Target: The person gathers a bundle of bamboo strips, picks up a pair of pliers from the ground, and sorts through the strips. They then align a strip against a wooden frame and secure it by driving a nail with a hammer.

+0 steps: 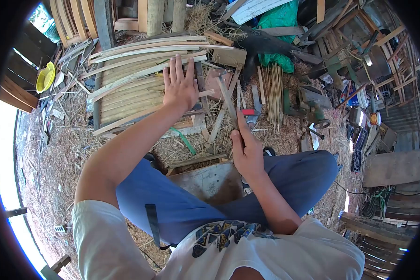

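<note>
My left hand [178, 89] lies flat with its fingers stretched out over the right part of a low panel of bamboo slats [130, 105]. Under and around its fingers run long, thin, pale wood strips [144, 72], laid roughly crosswise and slightly curved by the lens. In my right hand [248, 151] is a long-bladed knife [227, 100], its handle wrapped by my fingers and its blade pointing forward and slightly left. The blade stands apart from my left hand. A small red object [248, 112] shows just past my right knuckles.
A bundle of thin sticks [275, 93] lies to the right, near a green metal vise [315, 105]. Shavings cover the ground. A yellow basin [45, 77] is at far left, a green plastic sack [280, 37] at the back. A low wooden seat [205, 179] is between my legs.
</note>
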A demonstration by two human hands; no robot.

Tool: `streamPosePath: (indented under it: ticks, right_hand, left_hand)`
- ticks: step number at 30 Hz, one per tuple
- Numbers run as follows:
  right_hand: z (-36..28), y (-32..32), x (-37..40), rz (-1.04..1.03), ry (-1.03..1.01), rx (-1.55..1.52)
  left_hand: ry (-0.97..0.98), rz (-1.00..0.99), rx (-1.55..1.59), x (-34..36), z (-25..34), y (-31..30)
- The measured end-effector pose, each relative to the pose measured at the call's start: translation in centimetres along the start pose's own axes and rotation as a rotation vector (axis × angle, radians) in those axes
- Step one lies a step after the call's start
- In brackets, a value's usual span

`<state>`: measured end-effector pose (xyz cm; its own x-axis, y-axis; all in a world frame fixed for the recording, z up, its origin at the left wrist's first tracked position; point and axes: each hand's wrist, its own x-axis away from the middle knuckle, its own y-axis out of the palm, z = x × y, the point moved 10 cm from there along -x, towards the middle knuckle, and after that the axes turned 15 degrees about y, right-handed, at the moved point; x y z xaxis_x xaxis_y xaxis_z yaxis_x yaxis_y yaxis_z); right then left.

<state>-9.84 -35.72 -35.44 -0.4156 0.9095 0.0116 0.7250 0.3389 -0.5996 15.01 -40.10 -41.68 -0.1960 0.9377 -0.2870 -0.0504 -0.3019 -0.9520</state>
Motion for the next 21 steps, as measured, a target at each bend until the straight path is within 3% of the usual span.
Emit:
streamPosePath:
  ticks: [3, 6, 9, 12, 15, 18, 21]
  right_hand:
    - [1.3, 0.8, -0.2, 0.019, -0.031, 0.076]
    - [3.5, 1.4, -0.9, -0.100, 0.189, 0.163]
    - [-0.2, -0.4, -0.4, 0.041, -0.033, 0.098]
    - [-1.5, -1.0, 0.0, 0.096, -0.128, 0.080]
    - [3.4, 1.7, -1.4, -0.107, 0.127, 0.295]
    - [2.8, 0.9, -1.1, -0.069, 0.125, 0.174]
    - [-0.4, -0.6, -0.5, 0.039, -0.056, 0.098]
  left_hand:
    - [0.004, -0.003, -0.001, -0.2, -0.1, -0.2]
    - [0.009, -0.009, -0.007, -0.3, -0.1, -0.2]
    - [-0.003, -0.008, 0.010, -0.1, -0.1, 0.2]
    - [-0.009, 0.002, 0.023, -0.2, -0.2, -0.1]
    - [-0.009, -0.008, 0.009, -0.2, 0.0, -0.1]
    - [-0.006, 0.004, 0.015, -0.2, -0.1, -0.2]
    - [-0.003, 0.022, 0.043, 0.0, -0.1, -0.1]
